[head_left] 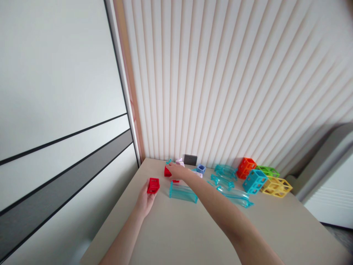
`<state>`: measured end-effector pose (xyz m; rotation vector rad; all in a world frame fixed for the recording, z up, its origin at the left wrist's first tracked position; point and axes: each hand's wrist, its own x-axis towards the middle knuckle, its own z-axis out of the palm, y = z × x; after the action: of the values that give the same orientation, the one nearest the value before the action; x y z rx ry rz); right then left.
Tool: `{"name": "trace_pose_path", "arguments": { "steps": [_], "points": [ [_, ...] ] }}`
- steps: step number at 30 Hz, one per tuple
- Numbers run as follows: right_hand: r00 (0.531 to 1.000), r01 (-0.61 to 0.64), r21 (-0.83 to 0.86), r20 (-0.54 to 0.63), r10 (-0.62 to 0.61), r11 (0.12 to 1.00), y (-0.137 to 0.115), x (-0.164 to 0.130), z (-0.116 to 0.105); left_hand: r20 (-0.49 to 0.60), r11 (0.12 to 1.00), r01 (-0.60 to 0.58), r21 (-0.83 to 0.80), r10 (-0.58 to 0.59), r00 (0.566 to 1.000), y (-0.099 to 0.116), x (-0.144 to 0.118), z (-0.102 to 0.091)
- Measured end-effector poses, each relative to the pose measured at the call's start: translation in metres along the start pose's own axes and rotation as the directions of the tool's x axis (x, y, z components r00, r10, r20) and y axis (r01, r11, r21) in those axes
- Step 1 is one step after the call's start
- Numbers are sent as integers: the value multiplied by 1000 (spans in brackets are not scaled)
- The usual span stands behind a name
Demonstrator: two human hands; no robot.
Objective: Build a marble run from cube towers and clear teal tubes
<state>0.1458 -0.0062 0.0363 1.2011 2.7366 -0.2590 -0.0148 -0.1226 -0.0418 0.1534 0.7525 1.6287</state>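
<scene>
The left hand [145,200] gripped a red open-frame block [153,185] at its fingertips, low over the beige table [176,235]. The right hand [179,172] reached farther back, fingers closing on a red wedge-shaped piece [167,172] near the ribbed wall; whether it was fully clasped could not be determined.

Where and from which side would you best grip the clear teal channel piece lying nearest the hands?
Probably across the middle of the clear teal channel, fingers on its two long side walls, coming from above. It lies flat on the table, long and narrow, with its top unobstructed.
</scene>
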Motion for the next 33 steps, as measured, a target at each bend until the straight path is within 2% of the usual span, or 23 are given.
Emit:
{"name": "trace_pose_path", "arguments": {
  "steps": [8,24,28,33],
  "points": [
    [997,-74,87,-6,74,993,8,11,17,-1,1000,0,8,0,1000,1,-2,2],
    [966,-111,316,-190,177,942,2,12,32,-13,1000,6,12,-6,1000,1,1,-2],
    [940,-128,432,-235,249,893,5,15,27,-19,1000,9,13,-9,1000,1,-1,-1],
    [885,-166,612,-253,390,773,7,16,16,-23,1000,15,21,-14,1000,2,-3,2]
  ]
}}
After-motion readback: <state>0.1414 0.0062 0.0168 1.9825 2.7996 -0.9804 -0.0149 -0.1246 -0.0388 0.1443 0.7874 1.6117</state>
